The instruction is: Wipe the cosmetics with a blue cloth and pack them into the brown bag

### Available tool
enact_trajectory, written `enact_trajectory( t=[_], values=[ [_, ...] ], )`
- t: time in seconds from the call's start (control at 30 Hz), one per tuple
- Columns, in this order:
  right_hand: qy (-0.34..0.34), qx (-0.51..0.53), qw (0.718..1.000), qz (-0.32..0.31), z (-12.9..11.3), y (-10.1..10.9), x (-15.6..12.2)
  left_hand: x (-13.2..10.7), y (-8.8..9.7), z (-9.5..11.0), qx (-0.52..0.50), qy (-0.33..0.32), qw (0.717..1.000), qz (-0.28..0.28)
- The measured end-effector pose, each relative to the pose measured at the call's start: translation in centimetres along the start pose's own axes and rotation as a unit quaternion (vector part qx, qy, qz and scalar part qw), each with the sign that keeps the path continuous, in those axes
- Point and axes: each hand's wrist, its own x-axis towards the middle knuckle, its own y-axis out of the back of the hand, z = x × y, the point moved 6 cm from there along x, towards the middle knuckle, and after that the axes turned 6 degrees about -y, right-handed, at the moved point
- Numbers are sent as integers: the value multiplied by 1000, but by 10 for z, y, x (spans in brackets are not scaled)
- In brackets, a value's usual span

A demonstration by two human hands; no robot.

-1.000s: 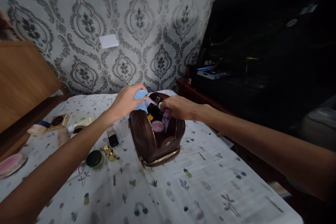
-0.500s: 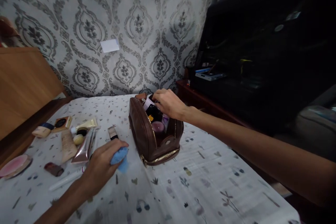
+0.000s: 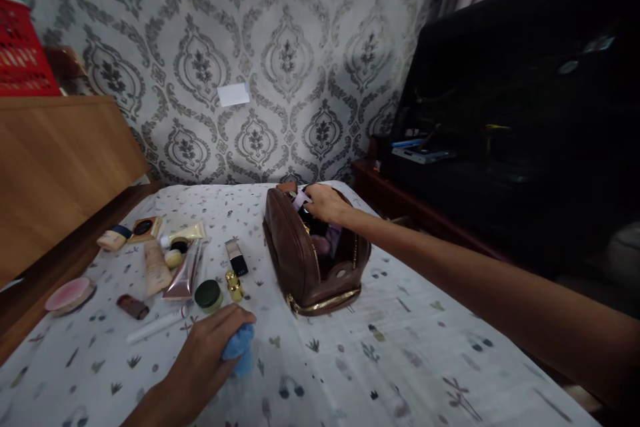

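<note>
A soft blue cloth is bunched in my left hand, which is closed around it low over the bed cover. My right hand reaches into the far end of an unzipped brown makeup bag. Its fingers are curled by a pale lavender item; their tips are hidden, so what they grip is unclear. Inside the bag, a round pinkish item and a purple packet show. Just beyond my left hand stand a dark-lidded jar and a small gold-capped bottle.
Several cosmetics lie to the left, among them a pink compact, a beige tube, a silvery tube, a white pen and a black-capped bottle. A wooden panel borders the left; a dark screen stands at right.
My left hand, still with the blue cloth, has drawn back toward me, uncovering the jar and gold-capped bottle. My right hand stays in the bag. The view has shifted left.
</note>
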Motion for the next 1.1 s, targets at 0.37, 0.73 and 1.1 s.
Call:
enact_trajectory(
  t=[0.37, 0.73, 1.1],
  values=[
    [-22, 83, 996, -2, -1, 1, -1, -7, -25, -2, -65, 39, 996, -47],
    [-27, 182, 983, 9, 16, -7, 13, -6, -38, -27, -154, 64, 986, -18],
    [72, 31, 981, 178, 45, 39, -32, -5, -40, -26, -153, 58, 987, -11]
  ],
)
